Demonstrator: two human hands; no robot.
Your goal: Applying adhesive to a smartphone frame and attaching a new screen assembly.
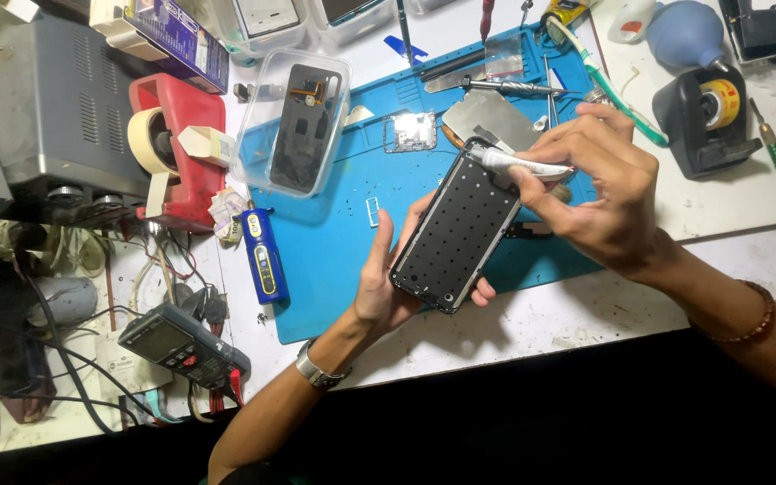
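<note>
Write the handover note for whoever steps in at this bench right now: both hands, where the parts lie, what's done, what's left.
Left hand: cradles the phone frame from below, tilted, over the blue mat.
Right hand: pinches a small white tube, its nozzle at the frame's top corner.
Parts: circuit board and metal plate lie on the mat; a clear tray with dark parts sits at the mat's left edge; screwdriver at the top.
Done: frame is stripped, board out.
Left: no bead from the tube can be made out along the frame edge; board and plate are not yet refitted.
</note>
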